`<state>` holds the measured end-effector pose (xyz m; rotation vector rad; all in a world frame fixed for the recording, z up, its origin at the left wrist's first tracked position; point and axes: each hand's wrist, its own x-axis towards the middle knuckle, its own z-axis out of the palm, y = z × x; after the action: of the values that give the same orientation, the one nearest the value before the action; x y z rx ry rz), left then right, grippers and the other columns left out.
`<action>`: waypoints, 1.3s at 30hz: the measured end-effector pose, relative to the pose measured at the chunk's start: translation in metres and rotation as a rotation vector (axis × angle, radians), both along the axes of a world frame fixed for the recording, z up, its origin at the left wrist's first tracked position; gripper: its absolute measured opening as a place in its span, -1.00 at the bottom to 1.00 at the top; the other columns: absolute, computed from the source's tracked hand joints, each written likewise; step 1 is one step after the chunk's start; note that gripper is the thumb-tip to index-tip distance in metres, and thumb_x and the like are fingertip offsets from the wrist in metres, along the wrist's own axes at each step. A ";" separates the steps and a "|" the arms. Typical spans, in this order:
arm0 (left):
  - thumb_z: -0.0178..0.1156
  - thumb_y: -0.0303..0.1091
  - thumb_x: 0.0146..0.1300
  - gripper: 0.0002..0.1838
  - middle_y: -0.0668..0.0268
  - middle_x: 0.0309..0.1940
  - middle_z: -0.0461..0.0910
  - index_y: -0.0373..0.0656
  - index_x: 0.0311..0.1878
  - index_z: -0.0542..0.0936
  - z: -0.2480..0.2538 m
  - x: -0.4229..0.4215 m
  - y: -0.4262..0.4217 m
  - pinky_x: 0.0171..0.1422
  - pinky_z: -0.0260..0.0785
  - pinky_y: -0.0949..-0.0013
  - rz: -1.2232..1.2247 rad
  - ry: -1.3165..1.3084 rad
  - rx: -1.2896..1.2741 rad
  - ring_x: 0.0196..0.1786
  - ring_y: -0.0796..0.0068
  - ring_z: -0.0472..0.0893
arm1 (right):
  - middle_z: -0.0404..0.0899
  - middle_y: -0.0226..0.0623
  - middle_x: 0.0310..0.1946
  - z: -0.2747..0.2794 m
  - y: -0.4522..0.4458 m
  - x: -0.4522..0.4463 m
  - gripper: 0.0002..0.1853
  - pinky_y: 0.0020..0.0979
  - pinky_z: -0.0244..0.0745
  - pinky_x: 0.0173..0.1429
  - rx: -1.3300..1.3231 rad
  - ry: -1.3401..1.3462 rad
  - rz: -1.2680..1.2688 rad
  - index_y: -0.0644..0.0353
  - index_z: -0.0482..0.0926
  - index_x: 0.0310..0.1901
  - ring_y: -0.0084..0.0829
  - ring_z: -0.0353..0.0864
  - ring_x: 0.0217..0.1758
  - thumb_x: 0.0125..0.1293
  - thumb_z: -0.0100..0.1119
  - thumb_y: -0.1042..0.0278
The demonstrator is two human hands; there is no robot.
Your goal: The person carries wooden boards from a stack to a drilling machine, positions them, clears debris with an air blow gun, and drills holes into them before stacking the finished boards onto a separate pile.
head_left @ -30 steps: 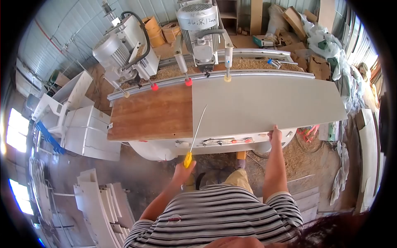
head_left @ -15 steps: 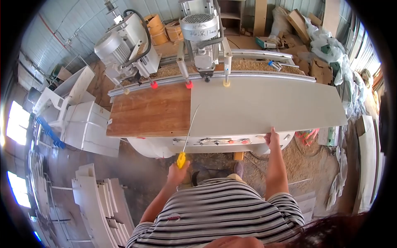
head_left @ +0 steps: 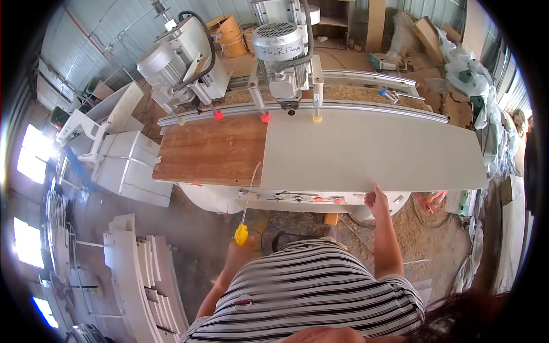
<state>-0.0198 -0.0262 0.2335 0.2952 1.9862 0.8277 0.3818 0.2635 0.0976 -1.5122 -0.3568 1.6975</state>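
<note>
My left hand (head_left: pixel 239 251) is closed round the yellow handle of an air blow gun (head_left: pixel 241 234). Its long thin nozzle points forward, with the bent tip over the brown wooden surface (head_left: pixel 211 150) near the front end of the seam. Along that seam lies a pale grey board (head_left: pixel 366 148), flat on the machine. My right hand (head_left: pixel 377 202) pinches the board's front edge, thumb on top and fingers curled below. Above the boards' far edge stand two drilling heads with motors (head_left: pixel 278 43), and rods with red and yellow tips reach down to the boards.
Below the board, the machine's front panel (head_left: pixel 303 198) carries red knobs. Stacked white panels (head_left: pixel 146 274) stand at lower left, and a strapped white stack (head_left: pixel 128 166) sits behind them. Sawdust (head_left: pixel 420 228) covers the floor at right. Plastic wrap (head_left: pixel 472 74) and cardboard are heaped at the back right.
My left hand has drawn back toward my body, bringing the nozzle tip from the seam's middle to near the front edge. My right hand keeps its hold on the board. The view has shifted slightly.
</note>
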 end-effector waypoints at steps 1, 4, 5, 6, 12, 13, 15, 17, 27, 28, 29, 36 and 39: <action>0.27 -0.12 0.09 -0.60 0.27 -0.40 0.61 -0.33 -0.22 0.57 -0.002 -0.005 -0.008 -0.23 0.38 0.36 0.003 0.003 -0.002 -0.33 0.49 0.56 | 0.48 -0.30 -0.62 -0.007 0.001 0.005 -0.53 -0.44 0.46 -0.43 0.021 0.037 0.004 0.26 0.45 -0.41 -0.43 0.45 -0.58 0.23 0.08 -0.10; 0.21 -0.32 0.14 -0.82 0.38 -0.45 0.55 -0.23 -0.28 0.57 -0.033 -0.030 -0.044 -0.38 0.36 0.47 -0.391 0.164 0.204 -0.40 0.60 0.51 | 0.49 -0.31 -0.61 -0.003 0.001 0.009 -0.54 -0.43 0.47 -0.41 0.039 0.061 -0.013 0.24 0.45 -0.42 -0.44 0.47 -0.56 0.21 0.10 -0.10; 0.21 -0.32 0.14 -0.82 0.38 -0.45 0.55 -0.23 -0.28 0.57 -0.027 -0.037 -0.048 -0.38 0.36 0.47 -0.384 0.165 0.202 -0.40 0.60 0.51 | 0.50 -0.31 -0.61 0.002 0.002 0.010 -0.54 -0.44 0.47 -0.41 0.038 0.049 -0.038 0.23 0.46 -0.42 -0.44 0.48 -0.55 0.20 0.12 -0.10; 0.19 -0.32 0.16 -0.86 0.45 -0.50 0.50 -0.18 -0.29 0.54 -0.013 -0.042 -0.051 -0.38 0.31 0.52 0.025 -0.065 0.293 -0.42 0.66 0.47 | 0.50 -0.31 -0.61 0.005 0.002 0.013 -0.54 -0.44 0.47 -0.41 0.036 0.050 -0.031 0.23 0.46 -0.42 -0.44 0.48 -0.55 0.20 0.12 -0.10; 0.07 -0.20 0.28 -0.75 0.53 -0.67 0.27 -0.02 -0.50 0.39 0.004 -0.023 -0.045 -0.43 0.23 0.48 -0.212 0.006 0.038 -0.58 0.63 0.33 | 0.49 -0.38 -0.59 0.000 0.011 0.034 -0.58 -0.45 0.44 -0.41 0.022 -0.002 -0.044 0.15 0.47 -0.37 -0.49 0.48 -0.55 0.20 0.12 -0.12; 0.07 -0.20 0.28 -0.75 0.53 -0.67 0.27 -0.02 -0.50 0.39 -0.006 -0.027 -0.040 -0.43 0.23 0.48 -0.202 0.002 0.041 -0.58 0.63 0.33 | 0.49 -0.38 -0.59 0.000 0.015 0.040 -0.58 -0.45 0.44 -0.41 0.025 -0.006 -0.034 0.15 0.47 -0.37 -0.49 0.48 -0.55 0.20 0.12 -0.12; 0.08 -0.13 0.28 -0.77 0.49 -0.56 0.39 -0.06 -0.37 0.44 -0.025 -0.044 -0.030 -0.29 0.35 0.42 0.135 -0.075 0.189 -0.44 0.56 0.45 | 0.49 -0.39 -0.58 0.001 0.016 0.046 -0.58 -0.41 0.44 -0.34 -0.016 0.003 -0.049 0.12 0.47 -0.36 -0.48 0.48 -0.51 0.19 0.12 -0.14; 0.08 -0.10 0.27 -0.77 0.46 -0.44 0.42 -0.04 -0.21 0.44 -0.029 -0.042 -0.010 -0.25 0.42 0.31 0.277 -0.190 0.178 -0.32 0.53 0.46 | 0.50 -0.37 -0.54 -0.020 0.020 0.069 -0.56 -0.38 0.43 -0.30 0.015 -0.018 -0.035 0.13 0.48 -0.33 -0.46 0.48 -0.46 0.17 0.13 -0.17; 0.04 -0.12 0.30 -0.71 0.17 -0.31 0.43 -0.12 -0.12 0.33 -0.159 -0.006 0.165 -0.36 0.47 0.16 0.537 -0.466 0.301 -0.38 0.21 0.50 | 0.51 -0.40 -0.44 -0.022 0.060 0.192 -0.59 -0.40 0.44 -0.29 0.026 -0.104 -0.345 0.13 0.50 -0.19 -0.46 0.50 -0.39 0.20 0.12 -0.09; 0.08 -0.17 0.27 -0.71 0.17 -0.30 0.44 -0.14 -0.08 0.33 -0.171 -0.006 0.176 -0.40 0.46 0.20 0.609 -0.511 0.389 -0.38 0.19 0.53 | 0.55 -0.41 -0.41 -0.031 0.061 0.203 -0.68 -0.47 0.45 -0.33 0.031 -0.086 -0.312 0.09 0.51 -0.20 -0.51 0.51 -0.39 0.24 0.09 -0.01; 0.12 -0.22 0.24 -0.68 0.18 -0.29 0.45 -0.15 -0.04 0.34 -0.167 0.000 0.187 -0.44 0.45 0.24 0.682 -0.556 0.477 -0.39 0.16 0.56 | 0.59 -0.43 -0.38 -0.026 0.063 0.204 -0.76 -0.54 0.45 -0.38 0.036 -0.068 -0.279 0.06 0.51 -0.22 -0.57 0.53 -0.40 0.28 0.06 0.08; 0.09 -0.44 0.25 -0.87 0.29 -0.42 0.49 -0.22 -0.18 0.39 -0.179 -0.018 0.187 -0.52 0.32 0.53 0.765 -0.321 0.628 -0.50 0.49 0.51 | 0.49 -0.37 -0.45 -0.020 0.046 0.185 -0.79 -0.51 0.49 -0.36 0.061 -0.011 -0.315 0.16 0.47 -0.21 -0.49 0.46 -0.40 0.27 0.10 0.21; 0.09 -0.36 0.27 -0.87 0.29 -0.52 0.50 -0.18 -0.20 0.42 -0.168 -0.052 0.166 -0.57 0.22 0.54 0.648 -0.277 0.591 -0.55 0.55 0.48 | 0.46 -0.32 -0.42 -0.028 0.030 0.156 -0.79 -0.47 0.52 -0.32 0.107 0.028 -0.267 0.18 0.43 -0.16 -0.46 0.47 -0.38 0.27 0.10 0.25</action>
<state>-0.0714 0.1402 0.0656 -0.1465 1.5383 1.7685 0.5376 0.2940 0.0696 -1.3895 -0.2163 1.4651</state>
